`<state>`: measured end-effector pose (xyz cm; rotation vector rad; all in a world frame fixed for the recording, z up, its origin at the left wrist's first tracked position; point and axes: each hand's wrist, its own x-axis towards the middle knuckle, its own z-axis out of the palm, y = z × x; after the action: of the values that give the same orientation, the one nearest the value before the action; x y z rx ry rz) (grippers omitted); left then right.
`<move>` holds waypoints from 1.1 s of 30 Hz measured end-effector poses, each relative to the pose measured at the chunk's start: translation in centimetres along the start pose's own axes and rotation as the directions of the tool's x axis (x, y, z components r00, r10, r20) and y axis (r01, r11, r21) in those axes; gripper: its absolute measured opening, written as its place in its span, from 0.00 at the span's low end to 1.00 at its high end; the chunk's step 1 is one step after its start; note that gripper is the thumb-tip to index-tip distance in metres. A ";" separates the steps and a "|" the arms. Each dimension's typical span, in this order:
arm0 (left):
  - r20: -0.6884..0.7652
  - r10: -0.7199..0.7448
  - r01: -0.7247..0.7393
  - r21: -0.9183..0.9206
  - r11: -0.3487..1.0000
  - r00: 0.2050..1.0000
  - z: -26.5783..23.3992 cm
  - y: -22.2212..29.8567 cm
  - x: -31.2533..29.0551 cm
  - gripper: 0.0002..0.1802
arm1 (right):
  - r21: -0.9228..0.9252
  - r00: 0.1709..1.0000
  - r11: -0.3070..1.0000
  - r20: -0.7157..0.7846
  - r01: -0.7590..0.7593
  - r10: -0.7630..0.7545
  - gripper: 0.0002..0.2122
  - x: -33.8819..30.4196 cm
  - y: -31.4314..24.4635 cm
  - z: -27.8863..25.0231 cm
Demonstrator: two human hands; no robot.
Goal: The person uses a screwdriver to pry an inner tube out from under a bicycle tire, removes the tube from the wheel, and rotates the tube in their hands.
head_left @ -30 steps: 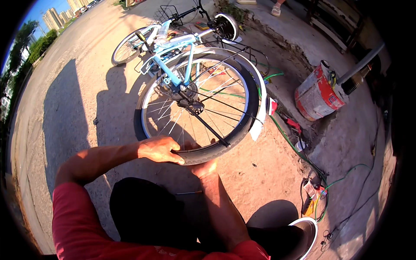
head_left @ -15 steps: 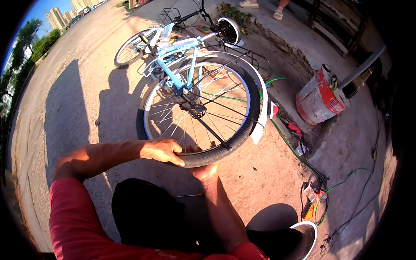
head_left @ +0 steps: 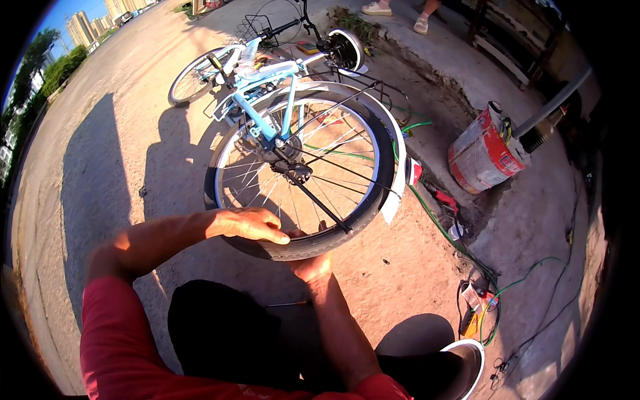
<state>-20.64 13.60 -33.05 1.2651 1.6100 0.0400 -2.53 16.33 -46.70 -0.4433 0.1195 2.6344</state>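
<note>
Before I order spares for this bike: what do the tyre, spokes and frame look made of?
Tyre, under the left hand: seemingly rubber, matt and dusty grey-black. Spokes: thin bright wires that glint, probably steel. Frame: tubular, likely metal under glossy light-blue paint; the paint hides which metal.

- red-and-white drum (head_left: 481,152) lying tipped on the concrete ledge, right
- green hose (head_left: 445,230) snaking over the dirt ground
- a person's sandalled feet (head_left: 399,15) at top edge
</note>
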 end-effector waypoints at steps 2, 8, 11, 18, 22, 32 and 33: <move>0.012 -0.033 0.035 -0.172 0.985 0.999 0.0 0.5 -0.4 0.29 | -0.011 0.999 1.000 -0.036 -0.010 0.010 0.34 -0.4 0.1 0.3; -0.016 -0.073 0.069 -0.155 0.985 0.997 0.7 0.0 0.6 0.29 | -0.006 0.986 1.000 0.169 0.011 -0.010 0.35 1.0 -0.4 -3.8; 0.000 0.039 -0.038 -0.260 0.965 0.999 0.9 1.0 -0.4 0.27 | -0.103 0.993 0.995 0.112 -0.014 0.026 0.37 1.2 -1.2 -3.4; -0.123 0.074 -0.131 -0.565 0.815 0.990 2.2 -2.1 3.0 0.14 | -0.188 0.982 0.982 0.182 -0.011 0.046 0.42 -0.2 -2.1 -1.0; -0.339 -0.002 -0.242 -0.676 0.697 0.941 0.8 -3.1 3.3 0.14 | -0.099 0.968 0.993 0.251 0.060 -0.033 0.37 0.7 -3.3 -4.0; -0.547 -0.254 -0.315 -0.737 0.597 0.798 -5.4 -8.8 3.2 0.13 | 0.030 0.988 0.996 0.129 0.084 -0.087 0.27 0.5 -4.0 -3.0; -0.546 -0.228 -0.305 -0.714 0.630 0.806 -4.5 -7.8 3.5 0.14 | 0.028 0.993 0.996 0.074 0.085 -0.087 0.26 0.1 -4.5 -2.7</move>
<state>-28.95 15.04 -37.78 0.5763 1.7517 1.1780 0.25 19.93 -49.28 -0.3327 0.1065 2.5586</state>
